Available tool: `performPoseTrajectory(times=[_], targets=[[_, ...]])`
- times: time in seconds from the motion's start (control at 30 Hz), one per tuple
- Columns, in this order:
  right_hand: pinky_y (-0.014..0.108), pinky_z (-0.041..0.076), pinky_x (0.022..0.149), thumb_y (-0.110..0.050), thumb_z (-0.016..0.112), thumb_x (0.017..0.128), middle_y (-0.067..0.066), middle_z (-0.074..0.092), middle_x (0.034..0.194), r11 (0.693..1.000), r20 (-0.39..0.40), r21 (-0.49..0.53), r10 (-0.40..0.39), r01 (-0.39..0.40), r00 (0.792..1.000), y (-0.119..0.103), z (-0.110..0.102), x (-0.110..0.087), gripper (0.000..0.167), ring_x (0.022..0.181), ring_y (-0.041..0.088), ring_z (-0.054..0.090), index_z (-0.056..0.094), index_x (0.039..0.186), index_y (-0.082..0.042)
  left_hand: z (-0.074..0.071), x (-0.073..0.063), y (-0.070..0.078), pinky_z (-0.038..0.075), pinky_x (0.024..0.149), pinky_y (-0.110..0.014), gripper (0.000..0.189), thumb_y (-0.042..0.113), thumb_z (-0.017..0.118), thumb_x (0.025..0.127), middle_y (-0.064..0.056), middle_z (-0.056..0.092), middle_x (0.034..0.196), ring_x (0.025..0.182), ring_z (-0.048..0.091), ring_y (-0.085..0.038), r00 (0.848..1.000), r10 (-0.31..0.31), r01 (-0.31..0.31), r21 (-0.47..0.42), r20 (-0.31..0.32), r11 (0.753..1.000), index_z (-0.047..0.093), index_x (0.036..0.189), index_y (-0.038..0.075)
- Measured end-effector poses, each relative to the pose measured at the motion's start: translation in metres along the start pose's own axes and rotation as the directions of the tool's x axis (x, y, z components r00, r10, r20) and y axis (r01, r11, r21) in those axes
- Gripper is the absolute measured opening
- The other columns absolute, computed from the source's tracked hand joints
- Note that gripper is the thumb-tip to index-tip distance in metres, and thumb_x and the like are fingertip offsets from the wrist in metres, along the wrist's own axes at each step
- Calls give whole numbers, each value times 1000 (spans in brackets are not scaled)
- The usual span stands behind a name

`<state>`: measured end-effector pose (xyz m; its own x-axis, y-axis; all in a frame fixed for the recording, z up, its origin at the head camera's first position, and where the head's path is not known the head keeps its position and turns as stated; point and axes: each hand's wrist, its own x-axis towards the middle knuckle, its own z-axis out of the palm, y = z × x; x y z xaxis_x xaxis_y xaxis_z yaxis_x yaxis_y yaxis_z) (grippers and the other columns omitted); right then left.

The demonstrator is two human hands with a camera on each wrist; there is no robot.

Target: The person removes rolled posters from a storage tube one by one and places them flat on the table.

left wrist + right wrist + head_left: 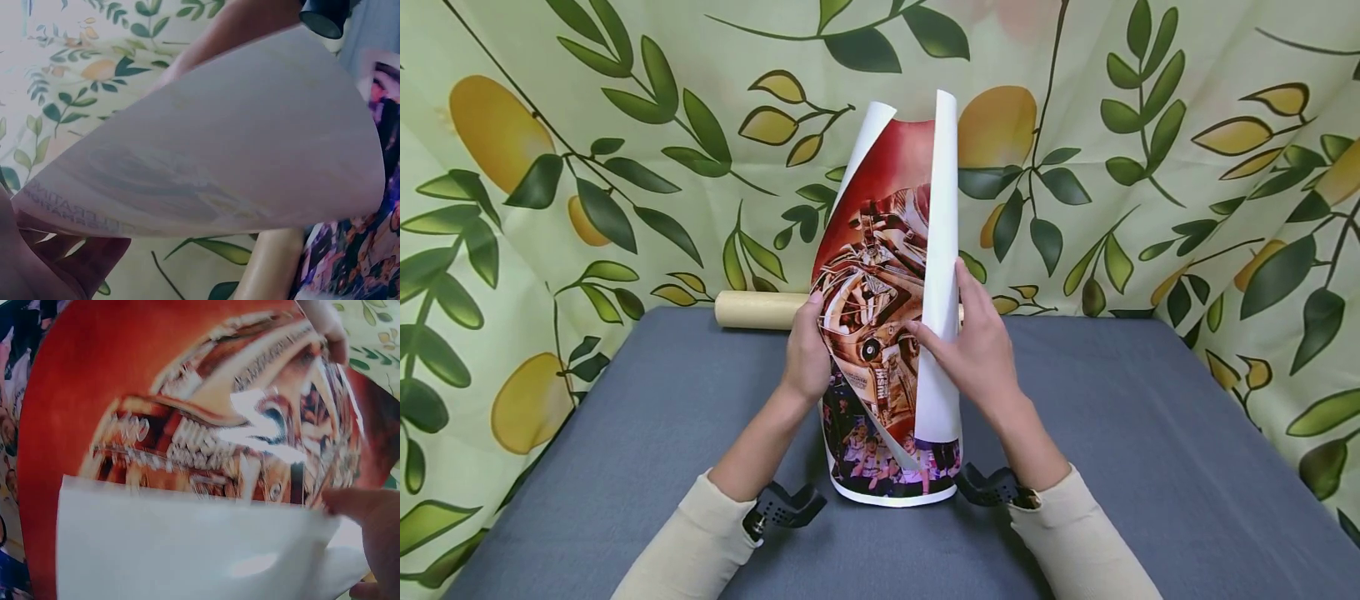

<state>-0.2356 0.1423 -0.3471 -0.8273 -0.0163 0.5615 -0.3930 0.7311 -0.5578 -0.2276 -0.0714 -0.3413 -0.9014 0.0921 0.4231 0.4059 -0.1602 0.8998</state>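
Note:
A loosely curled glossy poster with a red and gold motorcycle print stands upright between both hands. My left hand grips its left edge, and the pale back of the sheet fills the left wrist view. On the other side my right hand pinches the white turned-in edge, thumb in front and fingers behind. In the right wrist view the thumb lies at that edge, over the printed side. Below the motorcycle, a dark purple print of a crowd shows inside a white border.
A beige rolled tube lies across the back of the table, partly hidden behind the poster. The table has a grey-blue cloth. Behind it hangs a curtain printed with leaves and fruit. A black wrist mount sits near the poster's base.

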Motion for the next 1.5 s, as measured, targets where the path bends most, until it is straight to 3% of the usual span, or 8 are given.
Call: performPoseTrajectory(times=[0.27, 0.5, 0.67, 0.77, 0.9, 1.07, 1.3, 1.5], targets=[[44, 60, 80, -23, 56, 103, 15, 59, 142, 983, -57, 179, 46, -35, 997, 12, -15, 6, 57, 106, 34, 71, 39, 157, -19, -9, 6, 4, 38, 115, -25, 63, 34, 12, 103, -18, 48, 149, 125, 53, -9, 994, -43, 33, -103, -96, 994, 36, 153, 4], [34, 47, 99, -32, 44, 108, 8, 70, 130, 954, -150, 286, 135, -88, 979, 19, -18, 9, 39, 118, 15, 63, 63, 139, -18, -21, 14, 3, 36, 119, -33, 61, 39, 13, 108, -14, 52, 146, 131, 51, -14, 983, -35, 20, -88, -178, 996, 42, 151, 6], [25, 38, 78, -33, 43, 109, 5, 55, 77, 900, -163, 416, 216, -131, 963, 20, -18, 13, 43, 82, 10, 49, 66, 101, 2, -32, 18, 3, 43, 111, -30, 65, 44, 16, 110, -16, 61, 134, 118, 59, -10, 973, -73, 70, -21, -221, 997, 53, 142, 0], [24, 35, 71, -30, 45, 108, -6, 41, 66, 842, -160, 517, 273, -155, 948, 21, -19, 15, 41, 73, 8, 41, 61, 92, 5, -39, 20, 3, 46, 105, -26, 64, 43, 20, 111, -14, 66, 126, 110, 61, -7, 966, -91, 100, 22, -241, 995, 58, 135, -2], [16, 49, 72, -25, 49, 108, -16, 62, 73, 761, -120, 618, 340, -198, 933, 24, -23, 15, 35, 74, 0, 59, 69, 113, 3, -48, 24, 3, 50, 98, -24, 49, 33, 32, 111, -7, 67, 115, 107, 61, -8, 967, -75, 87, 42, -244, 995, 61, 128, -3], [18, 58, 68, -22, 50, 107, -11, 69, 87, 721, 6, 650, 311, -240, 951, 33, -36, 15, 38, 74, 2, 70, 57, 141, -7, -62, 29, 6, 58, 87, -21, 38, 19, 45, 108, 6, 68, 106, 97, 69, -5, 976, -49, 52, 8, -210, 999, 53, 140, 1], [17, 59, 75, -5, 48, 104, -5, 67, 118, 757, 105, 641, 78, -128, 991, 51, -59, 18, 52, 92, 3, 73, 42, 154, -22, -79, 29, 16, 60, 65, -25, 39, 9, 49, 105, 4, 72, 90, 71, 73, -7, 996, -56, 66, 138, -74, 988, 32, 140, 15], [16, 58, 76, -6, 50, 104, -3, 65, 125, 776, 153, 621, 24, -115, 988, 60, -65, 17, 37, 95, 3, 70, 61, 139, -7, -80, 29, 12, 46, 64, -18, 22, 11, 52, 104, -12, 68, 108, 79, 58, -4, 999, -8, 32, 462, -53, 887, 57, 124, 2]])
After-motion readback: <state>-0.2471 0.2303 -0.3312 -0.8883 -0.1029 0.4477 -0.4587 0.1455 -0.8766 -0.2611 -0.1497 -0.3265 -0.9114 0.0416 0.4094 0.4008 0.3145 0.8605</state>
